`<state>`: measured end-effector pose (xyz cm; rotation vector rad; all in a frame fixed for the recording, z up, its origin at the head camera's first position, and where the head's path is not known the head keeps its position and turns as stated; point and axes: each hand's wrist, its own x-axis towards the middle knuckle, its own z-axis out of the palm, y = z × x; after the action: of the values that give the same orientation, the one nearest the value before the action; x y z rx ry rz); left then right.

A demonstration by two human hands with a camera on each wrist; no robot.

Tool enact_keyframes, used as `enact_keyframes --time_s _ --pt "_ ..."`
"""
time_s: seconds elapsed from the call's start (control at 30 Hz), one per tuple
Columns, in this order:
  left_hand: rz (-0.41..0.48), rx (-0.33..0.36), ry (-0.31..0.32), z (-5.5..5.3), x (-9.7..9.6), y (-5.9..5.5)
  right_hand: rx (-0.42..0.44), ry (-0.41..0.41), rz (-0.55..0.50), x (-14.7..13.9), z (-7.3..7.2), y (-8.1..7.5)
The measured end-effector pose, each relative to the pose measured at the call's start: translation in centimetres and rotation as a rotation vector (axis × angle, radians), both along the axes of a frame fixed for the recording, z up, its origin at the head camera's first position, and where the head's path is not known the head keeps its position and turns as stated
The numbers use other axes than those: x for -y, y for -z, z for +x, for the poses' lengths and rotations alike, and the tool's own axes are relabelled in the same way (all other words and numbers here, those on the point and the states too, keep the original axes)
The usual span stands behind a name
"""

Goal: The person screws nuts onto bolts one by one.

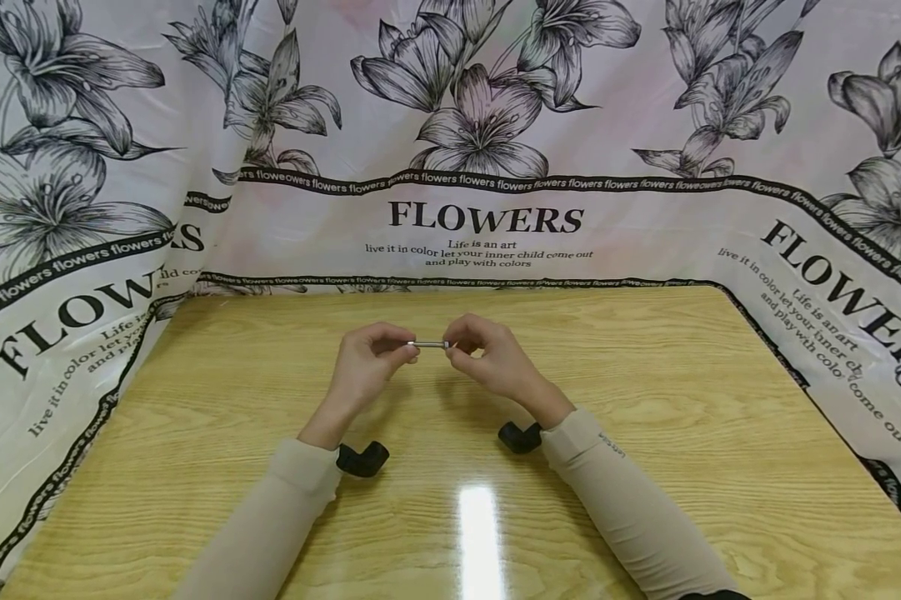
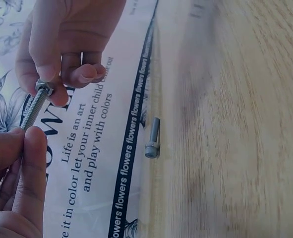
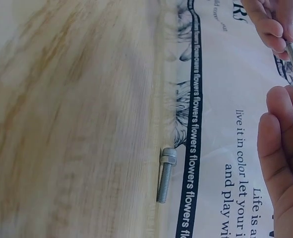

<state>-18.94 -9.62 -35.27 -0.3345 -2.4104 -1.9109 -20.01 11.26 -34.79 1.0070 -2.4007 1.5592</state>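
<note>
My left hand (image 1: 362, 367) and right hand (image 1: 495, 360) meet over the far middle of the table, a slim metal bolt (image 1: 427, 344) held level between them. Thumb and forefinger of the left hand pinch one end of the bolt, and its tip there is hidden by the fingers. At the opposite end, the right hand pinches a hex nut (image 2: 43, 88) that sits around the bolt; threads show beside it in the left wrist view. The right hand's other fingers are loosely bent. A second bolt (image 3: 163, 186) with a nut (image 3: 168, 160) near its head lies on the table.
The wood-grain table (image 1: 195, 433) carries a bright glare patch in front. A flower-printed cloth (image 1: 488, 229) stands along the back and both sides, and the loose bolt lies close to its lower edge. Black curved pieces (image 1: 362, 460) stick out at both wrists.
</note>
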Motion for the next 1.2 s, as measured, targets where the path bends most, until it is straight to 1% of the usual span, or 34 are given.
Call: enact_keyframes --time_s 0.13,0.2,0.43,0.63,0.8,0.97,1.07,1.1,1.2 --pt "0.041 -0.003 0.009 -0.9 0.0 1.4 0.016 -0.005 -0.02 -0.1 0.1 0.1" --pt "0.057 -0.01 0.014 -1.0 0.0 1.7 0.022 -0.003 -0.032 -0.2 0.1 0.2" --pt "0.086 -0.043 0.028 -0.9 0.0 2.0 0.053 -0.007 -0.059 -0.1 0.0 0.5" --pt "0.13 -0.038 0.057 -0.9 0.1 2.3 0.069 -0.016 -0.088 -0.1 0.1 0.5" --pt "0.115 -0.029 0.08 -1.0 0.4 2.5 0.061 -0.021 -0.1 0.0 0.2 0.6" --pt "0.118 -0.014 0.131 -1.0 0.6 2.6 0.055 0.001 -0.088 0.1 0.2 0.6" --pt "0.118 -0.012 0.156 -1.0 0.5 2.4 0.058 0.017 -0.078 0.0 0.3 0.5" --pt "0.112 -0.014 0.158 -0.9 0.5 2.2 0.062 0.021 -0.073 0.0 0.3 0.4" --pt "0.098 -0.025 0.157 -0.3 0.3 1.3 0.103 0.015 -0.077 -0.1 0.2 0.5"
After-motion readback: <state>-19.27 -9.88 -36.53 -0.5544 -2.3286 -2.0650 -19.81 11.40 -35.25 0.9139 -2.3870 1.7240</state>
